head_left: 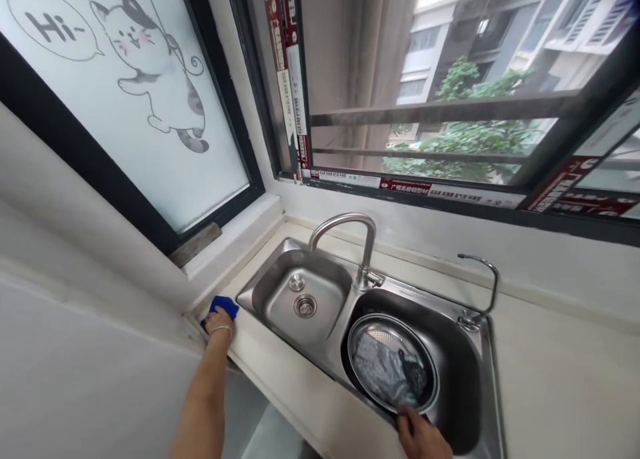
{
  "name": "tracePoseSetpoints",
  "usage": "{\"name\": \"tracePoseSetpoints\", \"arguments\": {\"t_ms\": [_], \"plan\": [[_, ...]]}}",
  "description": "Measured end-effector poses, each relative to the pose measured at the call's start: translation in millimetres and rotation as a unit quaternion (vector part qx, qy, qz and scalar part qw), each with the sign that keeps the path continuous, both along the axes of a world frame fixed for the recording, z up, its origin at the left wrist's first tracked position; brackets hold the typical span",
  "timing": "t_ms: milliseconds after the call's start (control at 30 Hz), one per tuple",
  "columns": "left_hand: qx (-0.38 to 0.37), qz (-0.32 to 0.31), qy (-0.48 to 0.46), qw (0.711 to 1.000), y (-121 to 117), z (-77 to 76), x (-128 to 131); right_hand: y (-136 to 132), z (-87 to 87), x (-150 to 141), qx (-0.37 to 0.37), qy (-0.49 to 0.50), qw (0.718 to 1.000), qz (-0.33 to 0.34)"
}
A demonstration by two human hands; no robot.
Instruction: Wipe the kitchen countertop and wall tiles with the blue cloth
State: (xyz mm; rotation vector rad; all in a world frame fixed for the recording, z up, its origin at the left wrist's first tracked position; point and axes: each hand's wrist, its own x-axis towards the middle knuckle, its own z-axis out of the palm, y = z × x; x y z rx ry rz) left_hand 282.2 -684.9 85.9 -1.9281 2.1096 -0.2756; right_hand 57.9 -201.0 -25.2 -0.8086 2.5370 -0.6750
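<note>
My left hand (218, 320) presses on a blue cloth (224, 306) at the left end of the pale counter (280, 372), beside the sink; its fingers are hidden under the hand. A thin bracelet circles that wrist. My right hand (419, 432) rests on the front rim of the right basin (450, 352), fingers curled over the edge next to a round steel strainer bowl (393, 362). The bowl holds a crumpled grey bag.
A double steel sink has an empty left basin (300, 299) with a drain. A tall curved faucet (353, 236) stands behind the divider, a thin small tap (483, 279) at the right. Above are a frosted window with a cat drawing (150, 66) and a clear window (450, 92).
</note>
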Motion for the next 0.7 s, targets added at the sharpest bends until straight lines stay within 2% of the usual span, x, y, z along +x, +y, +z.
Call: {"name": "tracePoseSetpoints", "arguments": {"t_ms": [133, 300, 567, 700], "plan": [[0.018, -0.031, 0.003, 0.999, 30.5, -8.3, -3.8, -0.9, 10.1, 4.5, 0.030, 0.025, 0.999, 0.005], [0.033, -0.111, 0.021, 0.993, 89.2, -17.3, -2.9, -1.9, 14.8, 6.5, 0.064, 0.043, 0.997, 0.032], [0.048, -0.260, 0.067, 0.962, 214.7, -28.8, -10.9, -4.2, 7.8, 7.6, 0.024, 0.086, 0.995, 0.040], [0.053, -0.354, 0.095, 0.929, 284.0, -43.2, -26.1, -7.9, 5.6, 8.4, -0.017, 0.079, 0.996, 0.030]]}}
